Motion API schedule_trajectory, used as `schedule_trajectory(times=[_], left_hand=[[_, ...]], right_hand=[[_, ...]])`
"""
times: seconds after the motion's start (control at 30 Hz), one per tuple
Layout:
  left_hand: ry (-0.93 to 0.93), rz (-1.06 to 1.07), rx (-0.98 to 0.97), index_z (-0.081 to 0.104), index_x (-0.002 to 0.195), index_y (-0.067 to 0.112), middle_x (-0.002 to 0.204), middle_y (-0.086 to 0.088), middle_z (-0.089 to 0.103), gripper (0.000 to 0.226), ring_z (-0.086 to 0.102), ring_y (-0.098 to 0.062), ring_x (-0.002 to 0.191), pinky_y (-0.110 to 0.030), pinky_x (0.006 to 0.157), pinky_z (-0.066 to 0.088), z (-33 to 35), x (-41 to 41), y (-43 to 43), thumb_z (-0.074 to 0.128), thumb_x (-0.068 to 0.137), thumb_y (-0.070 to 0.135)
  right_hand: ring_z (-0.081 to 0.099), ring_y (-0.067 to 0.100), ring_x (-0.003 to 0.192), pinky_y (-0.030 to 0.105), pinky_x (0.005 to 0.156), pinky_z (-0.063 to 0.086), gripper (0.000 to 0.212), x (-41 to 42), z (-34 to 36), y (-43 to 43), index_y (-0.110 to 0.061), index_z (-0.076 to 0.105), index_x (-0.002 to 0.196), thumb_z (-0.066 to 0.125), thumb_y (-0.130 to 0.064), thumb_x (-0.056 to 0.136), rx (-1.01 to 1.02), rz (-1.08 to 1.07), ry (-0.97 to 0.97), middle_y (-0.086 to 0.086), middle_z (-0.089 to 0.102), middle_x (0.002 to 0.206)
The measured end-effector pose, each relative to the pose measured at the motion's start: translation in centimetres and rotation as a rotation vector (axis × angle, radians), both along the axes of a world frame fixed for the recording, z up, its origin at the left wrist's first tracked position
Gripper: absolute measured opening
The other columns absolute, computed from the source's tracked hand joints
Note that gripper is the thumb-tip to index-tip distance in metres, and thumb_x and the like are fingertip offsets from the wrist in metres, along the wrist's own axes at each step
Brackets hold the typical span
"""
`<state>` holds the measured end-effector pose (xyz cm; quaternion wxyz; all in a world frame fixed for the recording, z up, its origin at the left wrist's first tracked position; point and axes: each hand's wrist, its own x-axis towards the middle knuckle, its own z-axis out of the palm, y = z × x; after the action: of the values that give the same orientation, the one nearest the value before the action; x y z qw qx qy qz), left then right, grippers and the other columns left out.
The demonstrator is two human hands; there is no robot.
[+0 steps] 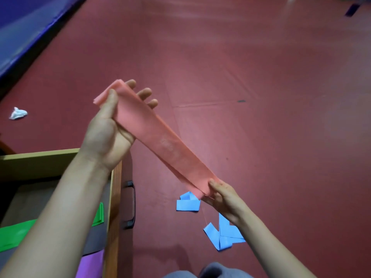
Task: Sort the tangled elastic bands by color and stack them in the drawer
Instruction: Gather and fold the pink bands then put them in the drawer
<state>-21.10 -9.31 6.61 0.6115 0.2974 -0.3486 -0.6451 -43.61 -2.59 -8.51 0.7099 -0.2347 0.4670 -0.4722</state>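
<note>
Kneeling or sitting low, the person shows only a grey-clad knee (216,270) at the near edge of the scene. To the near left stands an open wooden drawer (115,197) with a dark handle (130,204) on its front. Inside it lie a purple band (90,264) nearest, a dark grey band (95,240) just beyond it, and a green band (18,235) spread across the drawer floor, partly hidden under the left forearm.

On the red floor (261,97) to the right of the drawer lie two loose blue bands: a crumpled blue band (222,235) near the right forearm, and a folded blue band (187,203) a little farther, just below the right hand.

The right hand (222,195) pinches the near end of a pink band (160,139), thumb on top and fingers beneath, closed on it. The pink band runs flat and taut from there, up and leftward, above the floor, to the left hand (106,135). That hand holds the far end, thumb pressed over the top face and fingers curled behind, their tips showing past the band's far edge. A faint pale print shows near the band's middle.

Farther left on the floor lies a small white crumpled scrap (17,113). At the far left corner a blue mat (22,27) with a dark edge runs diagonally.
</note>
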Motion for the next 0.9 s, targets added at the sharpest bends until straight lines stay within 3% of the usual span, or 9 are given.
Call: schedule_trajectory(times=[0.07, 0.13, 0.3, 0.43, 0.6, 0.73, 0.8, 0.83, 0.9], left_hand=[[0.027, 0.066, 0.029, 0.057, 0.101, 0.021, 0.085, 0.003, 0.074, 0.036, 0.07, -0.014, 0.086, -0.034, 0.084, 0.053, -0.8, 1.7, -0.2, 0.025, 0.097, 0.036], [0.044, 0.129, 0.071, 0.057, 0.099, 0.022, 0.085, 0.004, 0.074, 0.035, 0.07, -0.013, 0.087, -0.035, 0.085, 0.053, -1.5, 3.4, -0.2, 0.025, 0.096, 0.037], [0.122, 0.279, 0.155, 0.055, 0.094, 0.022, 0.08, 0.005, 0.074, 0.034, 0.07, -0.012, 0.081, -0.027, 0.071, 0.058, -3.6, 7.8, 0.0, 0.024, 0.097, 0.035], [0.137, 0.432, 0.198, 0.051, 0.091, 0.022, 0.072, 0.008, 0.074, 0.032, 0.07, -0.009, 0.074, -0.027, 0.073, 0.052, -5.3, 12.1, 0.4, 0.021, 0.098, 0.032], [0.116, 0.592, 0.31, 0.047, 0.09, 0.021, 0.068, 0.005, 0.074, 0.025, 0.063, -0.012, 0.083, -0.03, 0.077, 0.05, -8.0, 17.3, 1.2, 0.024, 0.099, 0.026], [0.067, 0.726, 0.466, 0.048, 0.087, 0.022, 0.106, -0.005, 0.066, 0.022, 0.059, -0.016, 0.101, -0.033, 0.094, 0.044, -9.5, 20.6, 2.0, 0.03, 0.099, 0.026], [0.026, 0.798, 0.551, 0.049, 0.082, 0.021, 0.112, -0.005, 0.061, 0.019, 0.056, -0.015, 0.109, -0.033, 0.097, 0.043, -10.2, 22.2, 2.3, 0.037, 0.097, 0.022], [0.01, 0.811, 0.581, 0.051, 0.086, 0.018, 0.115, -0.005, 0.06, 0.017, 0.057, -0.015, 0.108, -0.033, 0.097, 0.043, -10.7, 22.6, 2.4, 0.039, 0.097, 0.02], [-0.027, 0.81, 0.627, 0.053, 0.111, 0.009, 0.118, -0.006, 0.059, 0.021, 0.057, -0.016, 0.108, -0.033, 0.097, 0.043, -12.0, 23.5, 2.4, 0.041, 0.096, 0.017]], right_hand=[[0.066, 0.009, 0.058, 0.022, 0.055, 0.056, 0.01, 0.7, 0.7, -0.5, -0.01, 0.061, 0.09, 0.051, -0.012, 0.087, 0.017, -0.014, 0.071, -0.002, 0.071, 0.066], [0.062, 0.007, 0.051, 0.02, 0.05, 0.054, 0.011, 1.5, 1.0, -1.0, -0.011, 0.06, 0.087, 0.049, -0.01, 0.09, 0.038, -0.013, 0.112, -0.004, 0.068, 0.059], [0.065, 0.005, 0.054, 0.02, 0.054, 0.056, 0.016, 4.0, 1.3, -1.7, -0.012, 0.061, 0.09, 0.046, -0.007, 0.091, 0.061, 0.09, 0.054, -0.006, 0.069, 0.06], [0.068, 0.007, 0.059, 0.021, 0.055, 0.057, 0.021, 6.8, 1.5, -2.6, -0.009, 0.062, 0.096, 0.045, 0.0, 0.089, 0.064, 0.214, 0.029, -0.003, 0.072, 0.068], [0.062, 0.003, 0.049, 0.018, 0.049, 0.054, 0.015, 11.2, 1.8, -4.1, -0.007, 0.062, 0.087, 0.05, 0.002, 0.088, 0.07, 0.297, 0.195, -0.007, 0.067, 0.055], [0.063, 0.005, 0.051, 0.018, 0.048, 0.054, 0.009, 14.4, 2.1, -5.1, -0.005, 0.062, 0.089, 0.055, 0.0, 0.086, 0.075, 0.344, 0.321, 0.001, 0.065, 0.065], [0.063, 0.008, 0.054, 0.019, 0.048, 0.054, 0.007, 15.7, 2.5, -5.6, -0.003, 0.062, 0.09, 0.057, -0.001, 0.085, 0.07, 0.357, 0.389, 0.006, 0.063, 0.073], [0.063, 0.009, 0.055, 0.019, 0.048, 0.055, 0.008, 16.1, 2.7, -5.8, -0.002, 0.061, 0.092, 0.057, -0.001, 0.085, 0.064, 0.357, 0.421, 0.007, 0.062, 0.075], [0.062, 0.009, 0.053, 0.017, 0.048, 0.054, 0.01, 16.8, 3.3, -6.1, 0.0, 0.061, 0.095, 0.058, -0.001, 0.085, 0.04, 0.371, 0.501, 0.009, 0.061, 0.074]])
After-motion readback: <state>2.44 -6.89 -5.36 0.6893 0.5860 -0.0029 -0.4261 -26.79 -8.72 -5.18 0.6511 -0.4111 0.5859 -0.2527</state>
